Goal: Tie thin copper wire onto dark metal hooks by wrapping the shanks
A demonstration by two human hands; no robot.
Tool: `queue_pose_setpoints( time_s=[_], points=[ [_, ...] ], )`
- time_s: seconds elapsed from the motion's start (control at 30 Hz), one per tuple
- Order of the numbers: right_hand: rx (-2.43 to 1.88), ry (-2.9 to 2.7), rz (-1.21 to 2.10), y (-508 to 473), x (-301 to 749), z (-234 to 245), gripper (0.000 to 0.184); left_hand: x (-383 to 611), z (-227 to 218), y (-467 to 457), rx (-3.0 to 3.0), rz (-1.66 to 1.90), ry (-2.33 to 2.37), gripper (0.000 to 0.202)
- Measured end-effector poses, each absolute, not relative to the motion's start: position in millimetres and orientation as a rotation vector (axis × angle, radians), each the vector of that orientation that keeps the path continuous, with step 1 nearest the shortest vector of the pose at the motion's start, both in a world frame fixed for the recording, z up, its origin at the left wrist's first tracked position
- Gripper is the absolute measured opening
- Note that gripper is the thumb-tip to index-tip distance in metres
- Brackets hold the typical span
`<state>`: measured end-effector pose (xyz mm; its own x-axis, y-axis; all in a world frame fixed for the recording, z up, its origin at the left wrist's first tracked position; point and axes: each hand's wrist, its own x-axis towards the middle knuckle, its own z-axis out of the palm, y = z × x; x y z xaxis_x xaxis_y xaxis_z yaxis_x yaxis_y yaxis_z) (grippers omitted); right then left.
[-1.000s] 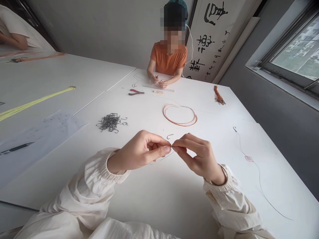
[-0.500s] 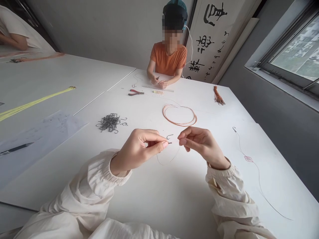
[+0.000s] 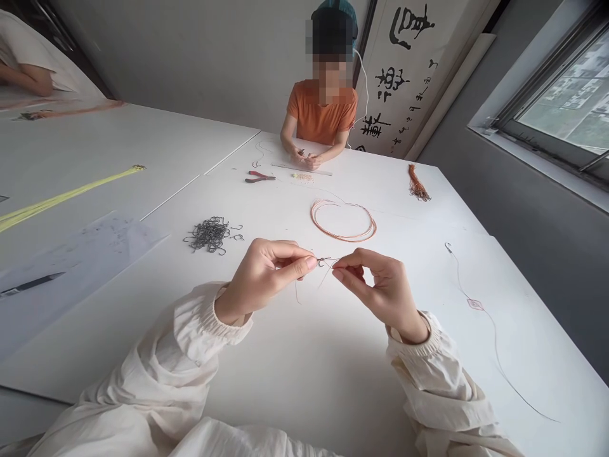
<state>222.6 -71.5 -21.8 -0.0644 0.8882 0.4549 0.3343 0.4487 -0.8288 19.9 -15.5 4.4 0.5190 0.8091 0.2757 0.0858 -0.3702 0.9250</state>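
Orange-tinted line (image 3: pixel 297 293), thin as thread, trails below the left hand (image 3: pixel 269 276), whose thumb and fingers pinch a small dark hook (image 3: pixel 325 259) above the near middle of the worktop (image 3: pixel 304 374). A curved bend shows there too; whether it belongs to the same piece cannot be told. The right hand (image 3: pixel 373 282), just to the right, has its fingertips closed on the line. Both should be very light: the hook stiff, smooth and sharp at its point, best gripped by the shank; the line springy and slippery, best pinched close to the hook. A copper-coloured coil (image 3: pixel 345 240) lies farther off, a hook pile (image 3: pixel 210 233) left of it. Large brushed characters fill the far-right scroll (image 3: pixel 404 82), unread here; marks on the left sheet (image 3: pixel 109 247) are too faint. No brand is legible.
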Motion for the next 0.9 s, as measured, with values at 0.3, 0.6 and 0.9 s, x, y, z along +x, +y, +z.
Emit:
queue_pose_setpoints(
  time_s=[0.3, 0.6, 0.9],
  points=[
    [-1.073, -1.733, 0.607, -75, 223, -19, 0.009, 21, -1, -16, 1.926, 1.018, 0.756, 0.018],
    [-1.078, -1.681, 0.688, -79, 225, -12, 0.006, 28, -14, -25, 2.144, 0.855, 0.657, 0.022],
    [-1.003, -1.477, 1.209, -57, 235, -24, 0.011, 28, -14, -29, 2.152, 0.946, 0.506, 0.016]
  ],
)
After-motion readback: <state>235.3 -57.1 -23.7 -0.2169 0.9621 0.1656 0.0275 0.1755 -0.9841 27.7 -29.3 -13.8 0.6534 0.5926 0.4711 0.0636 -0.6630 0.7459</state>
